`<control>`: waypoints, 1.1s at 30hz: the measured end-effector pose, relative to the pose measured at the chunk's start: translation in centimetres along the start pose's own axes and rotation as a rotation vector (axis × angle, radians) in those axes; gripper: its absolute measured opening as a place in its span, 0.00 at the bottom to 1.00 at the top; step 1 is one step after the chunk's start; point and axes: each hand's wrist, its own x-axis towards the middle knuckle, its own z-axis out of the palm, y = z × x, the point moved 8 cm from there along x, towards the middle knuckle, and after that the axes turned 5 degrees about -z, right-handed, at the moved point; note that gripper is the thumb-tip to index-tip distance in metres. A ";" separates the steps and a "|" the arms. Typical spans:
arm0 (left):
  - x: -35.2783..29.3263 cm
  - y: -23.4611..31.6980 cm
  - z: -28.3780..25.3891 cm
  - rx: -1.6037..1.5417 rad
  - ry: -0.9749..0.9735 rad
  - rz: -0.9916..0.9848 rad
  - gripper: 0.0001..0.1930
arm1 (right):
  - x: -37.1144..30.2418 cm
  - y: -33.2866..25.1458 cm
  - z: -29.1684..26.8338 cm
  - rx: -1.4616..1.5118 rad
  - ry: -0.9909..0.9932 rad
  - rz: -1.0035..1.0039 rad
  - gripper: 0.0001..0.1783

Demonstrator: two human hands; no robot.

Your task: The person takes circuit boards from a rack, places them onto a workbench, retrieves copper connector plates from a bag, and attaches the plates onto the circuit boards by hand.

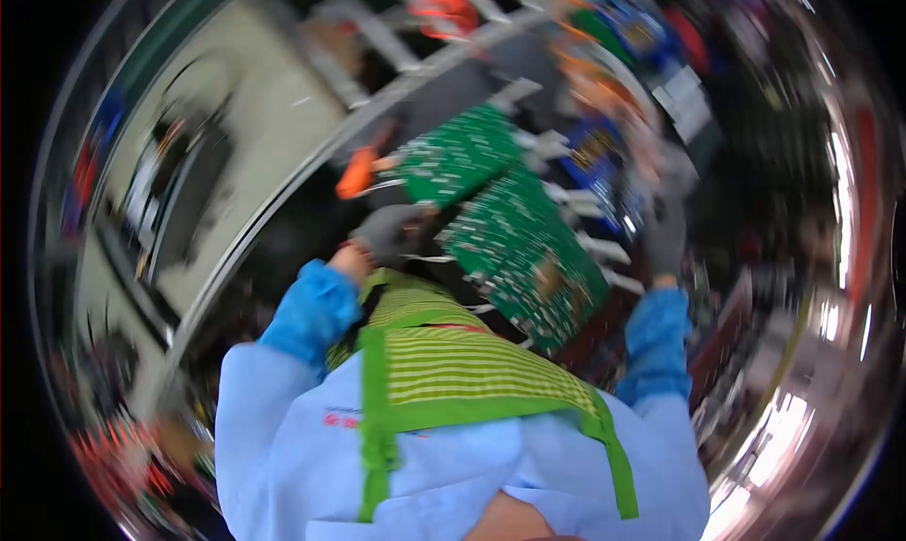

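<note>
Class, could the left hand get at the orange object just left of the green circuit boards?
Probably yes: the left hand is just below the orange object in view, with no obvious barrier, though blur hides detail.

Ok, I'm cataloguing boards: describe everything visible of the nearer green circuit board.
The nearer green circuit board is roughly rectangular, slanted, and dotted with small pale parts, with a brownish patch at lower right. A dark seam separates it from the farther board. Pale pieces line its right edge. The left hand is near its left corner; blur hides whether they touch.
</note>
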 end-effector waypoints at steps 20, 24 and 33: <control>0.9 -2.3 -0.5 -0.212 0.375 -0.300 0.09 | -8.1 30.1 14.0 0.001 -0.454 0.349 0.20; 1.4 -2.5 -1.5 -0.331 0.321 -0.322 0.10 | -7.3 29.9 15.4 -0.088 -0.385 0.198 0.20; 1.4 -2.6 -1.1 -0.389 0.271 -0.358 0.11 | -6.9 31.7 15.8 0.326 -0.279 0.477 0.14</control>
